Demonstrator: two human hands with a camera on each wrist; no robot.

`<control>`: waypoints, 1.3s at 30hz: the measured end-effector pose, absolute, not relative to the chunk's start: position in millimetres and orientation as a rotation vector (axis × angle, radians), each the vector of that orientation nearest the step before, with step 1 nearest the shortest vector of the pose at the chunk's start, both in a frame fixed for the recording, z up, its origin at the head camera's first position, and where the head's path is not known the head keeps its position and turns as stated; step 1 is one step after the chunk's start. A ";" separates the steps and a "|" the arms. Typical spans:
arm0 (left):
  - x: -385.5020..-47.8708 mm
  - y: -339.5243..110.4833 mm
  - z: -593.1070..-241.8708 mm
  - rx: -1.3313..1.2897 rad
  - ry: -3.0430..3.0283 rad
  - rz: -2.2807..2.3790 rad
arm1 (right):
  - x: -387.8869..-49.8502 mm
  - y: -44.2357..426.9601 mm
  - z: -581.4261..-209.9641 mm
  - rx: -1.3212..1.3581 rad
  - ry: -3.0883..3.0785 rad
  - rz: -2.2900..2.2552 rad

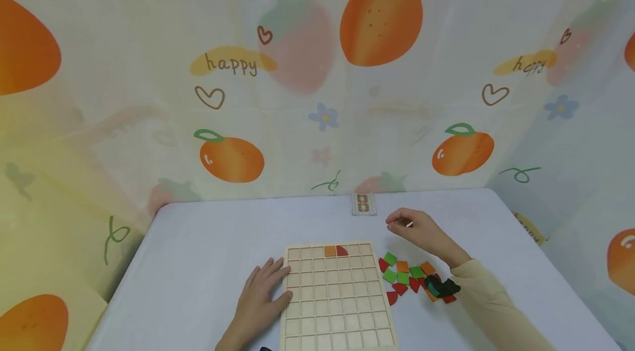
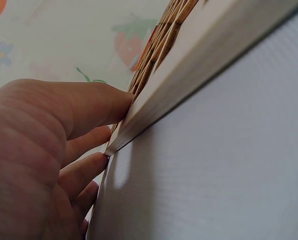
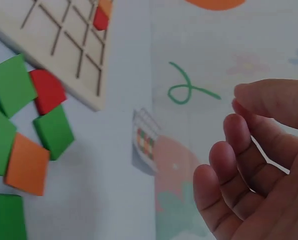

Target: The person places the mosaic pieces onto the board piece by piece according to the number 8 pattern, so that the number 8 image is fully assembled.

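A wooden grid board [image 1: 322,307] lies on the table. In its top row an orange square tile [image 1: 330,252] sits beside a red quarter-circle tile [image 1: 342,251]. My left hand [image 1: 260,298] rests at the board's left edge; in the left wrist view its thumb [image 2: 101,100] touches the rim and the fingers are fairly straight. Above the table, right of the board, my right hand [image 1: 419,230] hovers with loosely bent fingers. The right wrist view shows nothing between its thumb and fingertips [image 3: 206,180]. Loose green [image 1: 390,258], orange [image 1: 402,266] and red [image 1: 392,298] tiles lie below it.
A small printed card [image 1: 364,204] with a coloured pattern lies at the table's back edge. A black object [image 1: 439,286] at the right sleeve covers some of the loose tiles. A fruit-print curtain [image 1: 297,119] stands behind the white table [image 1: 208,241].
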State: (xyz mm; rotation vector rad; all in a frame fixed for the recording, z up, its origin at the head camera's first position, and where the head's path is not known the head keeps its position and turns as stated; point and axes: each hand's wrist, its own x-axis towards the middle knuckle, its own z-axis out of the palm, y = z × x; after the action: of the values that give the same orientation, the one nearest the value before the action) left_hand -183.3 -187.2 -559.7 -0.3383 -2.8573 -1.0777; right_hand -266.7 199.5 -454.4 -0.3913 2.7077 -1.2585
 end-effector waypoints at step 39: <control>-183.0 -186.6 -557.8 -0.329 -2.865 -1.094 | -247.7 189.1 -508.1 -0.655 2.682 -0.793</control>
State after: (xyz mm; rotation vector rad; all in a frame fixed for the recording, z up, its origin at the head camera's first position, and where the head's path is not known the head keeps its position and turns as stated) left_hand -183.0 -186.6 -557.8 -0.3289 -2.8649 -1.0936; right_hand -247.7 189.1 -508.1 -0.6553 2.6820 -0.7930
